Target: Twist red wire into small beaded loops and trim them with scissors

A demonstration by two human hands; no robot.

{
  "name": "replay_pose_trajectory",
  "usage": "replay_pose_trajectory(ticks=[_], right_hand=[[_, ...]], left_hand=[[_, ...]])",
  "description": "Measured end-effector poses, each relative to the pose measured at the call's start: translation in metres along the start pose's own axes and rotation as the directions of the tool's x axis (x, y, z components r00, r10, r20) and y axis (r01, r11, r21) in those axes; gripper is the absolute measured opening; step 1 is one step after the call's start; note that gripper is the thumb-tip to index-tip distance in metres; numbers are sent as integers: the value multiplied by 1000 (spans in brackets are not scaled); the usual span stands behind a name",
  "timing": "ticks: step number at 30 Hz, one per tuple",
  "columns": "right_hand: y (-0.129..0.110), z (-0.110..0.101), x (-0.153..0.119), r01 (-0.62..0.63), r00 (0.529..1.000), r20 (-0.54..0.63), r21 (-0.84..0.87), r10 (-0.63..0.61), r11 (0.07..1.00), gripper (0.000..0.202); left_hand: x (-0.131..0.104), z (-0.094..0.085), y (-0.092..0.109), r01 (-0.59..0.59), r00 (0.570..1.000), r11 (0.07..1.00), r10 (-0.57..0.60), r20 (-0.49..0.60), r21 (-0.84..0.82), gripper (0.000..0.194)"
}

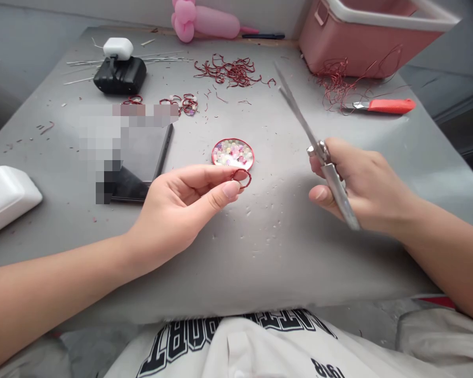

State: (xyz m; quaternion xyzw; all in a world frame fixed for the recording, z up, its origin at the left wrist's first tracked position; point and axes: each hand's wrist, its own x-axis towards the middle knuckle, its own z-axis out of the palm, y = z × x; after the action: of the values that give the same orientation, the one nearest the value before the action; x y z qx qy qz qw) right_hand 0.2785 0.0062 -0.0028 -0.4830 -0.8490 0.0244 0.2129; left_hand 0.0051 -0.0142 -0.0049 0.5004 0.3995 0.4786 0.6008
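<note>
My left hand pinches a small dark red wire ring between thumb and forefinger, above the middle of the table. Just behind it sits a round, red-rimmed dish of pale and pink beads, its near edge partly covered by my fingers. In my right hand is a pair of metal scissors, blurred, with blades slightly apart and pointing up and to the left. The scissors are well to the right of the ring and do not touch it.
Curved red wire pieces lie at the back, beaded rings left of them. A red-handled cutter and tangled wire lie before the pink bin. At left are a dark tablet, black box and white case.
</note>
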Motion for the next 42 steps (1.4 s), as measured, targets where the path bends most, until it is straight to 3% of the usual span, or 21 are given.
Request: replay_pose_trajectory(ticks=[4, 8, 18, 27, 35, 42], right_hand=[[-2, -4, 2, -127, 990, 66, 23, 126, 992, 70], [-2, -6, 2, -158, 985, 79, 31, 155, 987, 69], [-1, 4, -4, -33, 999, -2, 43, 34, 999, 60], [-19, 5, -7, 59, 998, 3, -197, -60, 979, 51], [-21, 4, -8, 178, 978, -49, -296, -201, 938, 39], [-16, 6, -7, 220, 959, -92, -359, -269, 907, 43]], left_hand=[[1, 1, 0, 57, 998, 998, -57, -3, 0, 20], [2, 1, 0, 75, 997, 997, -75, 30, -14, 17], [2, 0, -1, 100, 994, 995, -101, 40, 20, 20], [1, -4, -1, 67, 996, 994, -72, 60, 83, 19], [3, -3, -1, -4, 996, 993, -6, 84, 119, 11], [1, 1, 7, 62, 997, 983, -68, 26, 175, 11]])
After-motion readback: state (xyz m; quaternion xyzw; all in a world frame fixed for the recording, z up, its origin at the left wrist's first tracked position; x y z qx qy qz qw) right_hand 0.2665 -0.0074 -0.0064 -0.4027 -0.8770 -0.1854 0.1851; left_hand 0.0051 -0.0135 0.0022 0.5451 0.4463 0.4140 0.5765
